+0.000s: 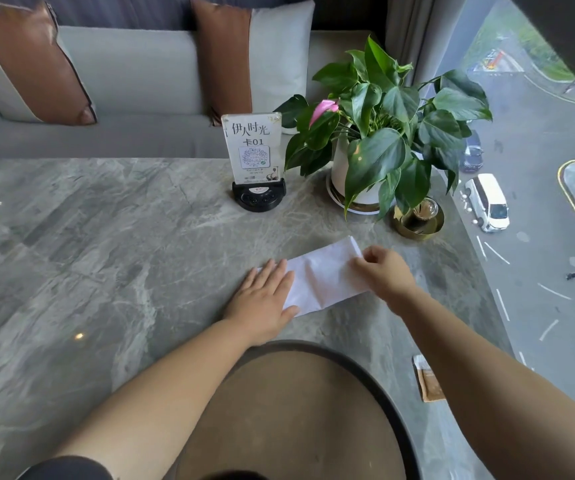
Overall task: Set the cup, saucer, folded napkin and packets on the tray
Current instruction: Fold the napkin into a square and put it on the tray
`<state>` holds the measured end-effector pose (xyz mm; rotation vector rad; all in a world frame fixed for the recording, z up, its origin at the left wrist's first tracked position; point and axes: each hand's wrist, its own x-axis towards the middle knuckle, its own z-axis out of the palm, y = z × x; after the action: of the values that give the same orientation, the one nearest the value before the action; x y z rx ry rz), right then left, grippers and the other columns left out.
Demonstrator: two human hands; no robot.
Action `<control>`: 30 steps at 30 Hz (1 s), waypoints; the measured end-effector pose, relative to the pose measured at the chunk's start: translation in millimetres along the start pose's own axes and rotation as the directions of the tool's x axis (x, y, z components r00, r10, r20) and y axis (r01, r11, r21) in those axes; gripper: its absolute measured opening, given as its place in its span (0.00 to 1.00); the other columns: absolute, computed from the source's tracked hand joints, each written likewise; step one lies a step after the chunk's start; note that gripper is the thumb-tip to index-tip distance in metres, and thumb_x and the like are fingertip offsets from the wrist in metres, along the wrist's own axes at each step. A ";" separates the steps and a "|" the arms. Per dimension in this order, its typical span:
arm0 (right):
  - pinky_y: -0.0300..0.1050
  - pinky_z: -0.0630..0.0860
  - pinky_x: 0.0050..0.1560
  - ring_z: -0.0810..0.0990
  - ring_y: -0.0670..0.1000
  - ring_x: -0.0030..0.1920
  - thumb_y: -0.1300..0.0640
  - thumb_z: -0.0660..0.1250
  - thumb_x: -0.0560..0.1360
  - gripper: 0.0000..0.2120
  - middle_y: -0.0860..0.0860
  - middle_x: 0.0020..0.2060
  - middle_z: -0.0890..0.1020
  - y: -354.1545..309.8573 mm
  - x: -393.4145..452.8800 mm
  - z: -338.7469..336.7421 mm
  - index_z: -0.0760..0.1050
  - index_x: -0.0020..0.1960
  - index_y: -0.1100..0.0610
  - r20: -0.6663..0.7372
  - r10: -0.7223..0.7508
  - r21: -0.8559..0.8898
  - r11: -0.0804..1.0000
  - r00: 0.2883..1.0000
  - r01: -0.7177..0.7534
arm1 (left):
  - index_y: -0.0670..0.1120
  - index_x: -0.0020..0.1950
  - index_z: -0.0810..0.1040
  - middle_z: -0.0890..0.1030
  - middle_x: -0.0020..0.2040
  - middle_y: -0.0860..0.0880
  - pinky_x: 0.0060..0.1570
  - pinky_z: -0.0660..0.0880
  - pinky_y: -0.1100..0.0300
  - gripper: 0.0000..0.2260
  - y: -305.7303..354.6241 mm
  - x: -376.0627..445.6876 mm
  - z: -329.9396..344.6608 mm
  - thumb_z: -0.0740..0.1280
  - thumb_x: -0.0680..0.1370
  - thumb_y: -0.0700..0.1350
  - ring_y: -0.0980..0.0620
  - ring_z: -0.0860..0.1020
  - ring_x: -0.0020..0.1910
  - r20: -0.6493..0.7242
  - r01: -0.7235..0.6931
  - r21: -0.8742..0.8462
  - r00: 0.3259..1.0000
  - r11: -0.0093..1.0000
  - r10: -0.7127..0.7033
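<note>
We've got the napkin [320,275] lying mid-frame, long axis running lower left to upper right, left hand [265,299] flat with fingers together pinning its near end, right hand [384,271] pinching the far end, tray [376,372] just below.

On the desk [88,237] are one white napkin [320,275], one round tray [365,362], one brown packet [428,382], one potted plant [383,133], one sign holder [254,150] and one small gold dish [417,220]. Two cushions [29,64] stand behind the desk.
</note>
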<state>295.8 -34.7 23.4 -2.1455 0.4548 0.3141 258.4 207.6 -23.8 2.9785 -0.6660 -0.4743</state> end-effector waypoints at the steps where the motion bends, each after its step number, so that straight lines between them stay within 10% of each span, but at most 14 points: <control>1: 0.41 0.67 0.29 0.73 0.50 0.31 0.53 0.65 0.71 0.08 0.51 0.31 0.77 -0.1 -0.9 -4.1 0.74 0.39 0.59 -0.049 -0.061 -0.057 0.997 0.997 0.058 | 0.47 0.78 0.45 0.41 0.79 0.46 0.75 0.40 0.49 0.31 8.6 3.9 -1.2 0.47 0.80 0.61 0.48 0.39 0.77 -0.004 0.009 -0.004 1.000 1.000 -0.009; 9: 0.44 0.66 0.29 0.75 0.54 0.35 0.52 0.64 0.73 0.07 0.51 0.35 0.78 -34.1 -22.5 5.9 0.75 0.42 0.55 -0.153 -0.390 -0.415 0.859 0.908 0.299 | 0.49 0.64 0.75 0.69 0.72 0.48 0.63 0.67 0.52 0.15 26.1 15.8 -20.3 0.57 0.79 0.48 0.43 0.69 0.65 -0.145 0.086 -0.285 0.981 0.955 -0.132; 13: 0.50 0.74 0.33 0.76 0.59 0.39 0.55 0.65 0.75 0.08 0.56 0.41 0.78 -43.9 -34.9 23.6 0.77 0.44 0.60 -0.039 -0.601 -0.506 0.701 0.799 0.503 | 0.42 0.56 0.79 0.81 0.53 0.42 0.51 0.77 0.50 0.13 4.9 11.3 -35.2 0.57 0.81 0.43 0.42 0.79 0.51 0.065 0.257 -0.756 0.945 0.603 -0.321; 17: 0.52 0.73 0.38 0.77 0.62 0.41 0.56 0.70 0.71 0.07 0.58 0.42 0.79 -26.6 -49.1 39.0 0.79 0.45 0.61 0.194 -0.738 -0.558 0.459 0.646 0.691 | 0.37 0.66 0.71 0.78 0.57 0.37 0.48 0.78 0.49 0.14 1.6 -1.1 -36.7 0.54 0.83 0.38 0.41 0.79 0.51 0.339 0.395 -0.913 0.873 0.099 -0.351; 23: 0.49 0.76 0.39 0.78 0.59 0.36 0.52 0.76 0.68 0.09 0.53 0.36 0.80 9.7 -65.7 54.7 0.80 0.38 0.56 0.291 -0.762 -0.565 0.351 0.578 0.747 | 0.38 0.65 0.70 0.78 0.52 0.39 0.42 0.77 0.59 0.13 -1.3 -7.8 -31.5 0.54 0.83 0.40 0.50 0.79 0.41 0.366 0.370 -0.927 0.861 -0.059 -0.354; 26: 0.51 0.77 0.44 0.78 0.57 0.40 0.47 0.69 0.74 0.10 0.51 0.41 0.82 19.9 -70.7 61.5 0.82 0.43 0.54 0.329 -0.719 -0.515 0.407 0.612 0.755 | 0.44 0.67 0.70 0.79 0.56 0.42 0.45 0.78 0.56 0.14 -3.8 -4.8 -25.7 0.58 0.82 0.43 0.48 0.80 0.45 0.310 0.363 -0.928 0.874 0.079 -0.373; 30: 0.49 0.74 0.53 0.79 0.54 0.50 0.47 0.61 0.78 0.13 0.47 0.49 0.83 25.0 -69.3 54.6 0.82 0.51 0.51 0.400 -0.679 -0.390 0.482 0.616 0.784 | 0.56 0.70 0.68 0.73 0.62 0.51 0.55 0.75 0.53 0.21 -9.0 -8.5 -14.7 0.63 0.78 0.49 0.49 0.78 0.50 -0.075 0.138 -0.633 0.968 0.762 -0.238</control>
<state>219.6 10.9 0.7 -2.5813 -0.8074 0.1420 259.3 219.1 -8.5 2.4061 -0.1357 -0.3754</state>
